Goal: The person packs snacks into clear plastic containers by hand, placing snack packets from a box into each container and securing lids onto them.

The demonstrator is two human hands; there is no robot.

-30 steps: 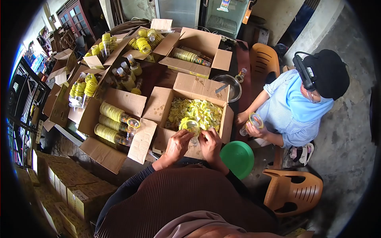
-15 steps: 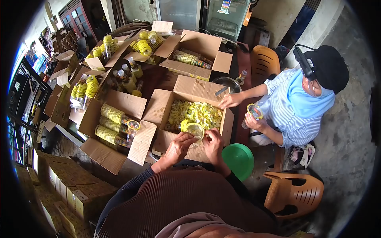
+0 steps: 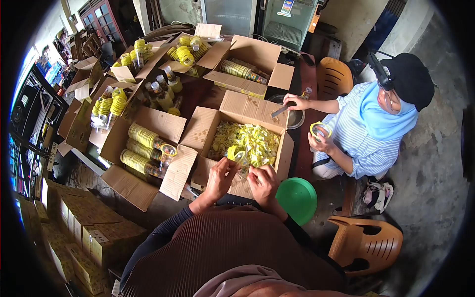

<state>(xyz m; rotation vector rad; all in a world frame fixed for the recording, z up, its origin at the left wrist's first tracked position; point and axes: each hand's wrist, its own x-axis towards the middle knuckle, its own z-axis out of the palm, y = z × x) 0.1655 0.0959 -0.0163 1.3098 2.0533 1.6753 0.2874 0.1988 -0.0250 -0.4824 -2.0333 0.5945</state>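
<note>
A clear plastic cup [image 3: 241, 158] with a yellow rim is tilted between my two hands, low over the near side of an open cardboard box [image 3: 202, 129]. My left hand [image 3: 220, 179] is closed, its fingertips pinching the cup from the left. From the right, my right hand [image 3: 263, 185] has its fingers closed at the cup's near edge. Inside the box lies a heap of small yellow pieces [image 3: 255, 141], perhaps wrappers or labels; they are too small to name surely. My fingers partly hide the cup.
Left of me, an open box [image 3: 121, 190] holds stacked yellow-rimmed cups [image 3: 140, 161]. Other boxes and bottles [image 3: 161, 96] stand behind. A co-worker [image 3: 368, 131] at right holds a knife-like blade [image 3: 280, 111] and a cup [image 3: 320, 130]. A green basin [image 3: 298, 200] and orange chair [image 3: 368, 242] are near.
My hands have lowered slightly, and the cup between them has tipped from its more face-on position. The co-worker's hand with the blade has risen away from the box edge.
</note>
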